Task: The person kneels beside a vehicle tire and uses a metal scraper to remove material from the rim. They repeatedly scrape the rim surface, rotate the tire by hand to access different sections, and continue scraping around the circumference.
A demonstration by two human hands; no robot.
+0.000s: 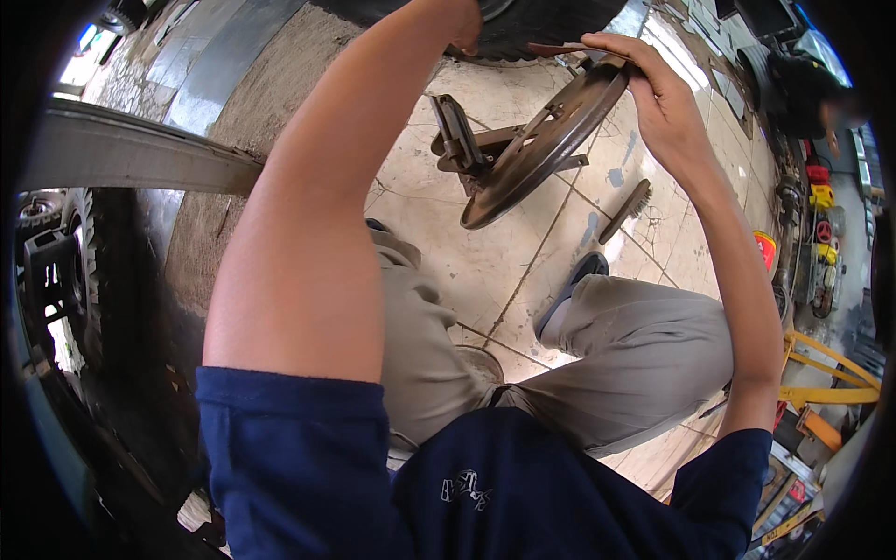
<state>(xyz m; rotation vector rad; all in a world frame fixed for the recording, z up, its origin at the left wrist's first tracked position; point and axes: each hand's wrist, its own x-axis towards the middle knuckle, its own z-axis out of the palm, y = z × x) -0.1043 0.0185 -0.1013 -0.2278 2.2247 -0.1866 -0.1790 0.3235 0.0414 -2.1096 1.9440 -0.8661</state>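
Note:
A dark, worn round metal plate [560,140] with a raised rim stands tilted in front of me, and a bracket [455,135] sticks out from its left side. My right hand [665,107] is closed over the plate's upper rim. Under its fingertips lies a thin reddish-brown strip [557,49], whose exact kind I cannot make out. At the upper edge, my left hand [464,28] is mostly cut off by the frame, near a black tyre [551,28]; its fingers are largely hidden. On the tiles below the plate rests a wire brush [625,212].
A grey metal beam [140,154] runs in from the left, above more tyres [82,252]. Along the right are a red can [764,250], a yellow metal frame [831,392] and assorted tools and parts. My shoe [583,275] is on the tiled floor [523,252] near the brush.

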